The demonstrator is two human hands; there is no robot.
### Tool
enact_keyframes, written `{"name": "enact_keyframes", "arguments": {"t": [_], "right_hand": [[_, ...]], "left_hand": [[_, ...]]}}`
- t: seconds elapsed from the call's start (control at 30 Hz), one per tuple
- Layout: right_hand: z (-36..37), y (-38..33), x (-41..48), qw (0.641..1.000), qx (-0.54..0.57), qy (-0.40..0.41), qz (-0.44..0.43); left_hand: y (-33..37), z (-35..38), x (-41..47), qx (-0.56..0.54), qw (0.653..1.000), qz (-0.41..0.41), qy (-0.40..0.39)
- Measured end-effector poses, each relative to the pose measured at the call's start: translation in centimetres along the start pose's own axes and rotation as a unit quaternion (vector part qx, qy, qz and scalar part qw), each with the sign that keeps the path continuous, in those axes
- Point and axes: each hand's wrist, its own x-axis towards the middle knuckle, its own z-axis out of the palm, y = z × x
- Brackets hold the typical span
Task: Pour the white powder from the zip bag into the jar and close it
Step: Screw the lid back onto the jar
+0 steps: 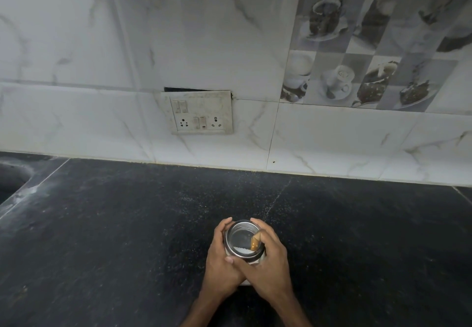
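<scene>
A glass jar [242, 240] with a metal-rimmed see-through lid stands on the black counter near its front edge. White powder and a small brown scoop show through the lid. My left hand [221, 257] wraps the jar's left side. My right hand [268, 263] grips the lid rim from the right, its fingers crossing over my left thumb. The lower part of the jar is hidden behind both hands. No zip bag is in view.
The black stone counter [127, 224] carries scattered white grains near the back. A tiled wall with a switch and socket plate [200, 112] rises behind it. A sink edge [12, 176] lies at far left.
</scene>
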Motion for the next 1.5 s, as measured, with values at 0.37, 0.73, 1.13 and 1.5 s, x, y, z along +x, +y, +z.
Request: {"name": "enact_keyframes", "arguments": {"t": [0.37, 0.73, 1.13, 1.5], "right_hand": [[1.5, -3.6, -2.3, 0.989, -0.128, 0.036, 0.061], [-1.9, -6.6, -1.7, 0.952, -0.27, -0.138, 0.04], [0.5, -5.2, -0.6, 0.939, -0.324, -0.117, 0.005], [-0.7, -6.6, 1.0, 0.92, -0.355, -0.164, 0.037]], "left_hand": [[-0.2, -0.2, -0.2, -0.02, 1.0, -0.008, -0.001], [0.9, -0.5, -0.1, -0.031, 0.999, -0.019, -0.013], [0.7, -0.5, -0.1, 0.01, 1.0, -0.024, -0.014], [0.2, -0.3, 0.2, 0.003, 1.0, -0.018, -0.019]]}}
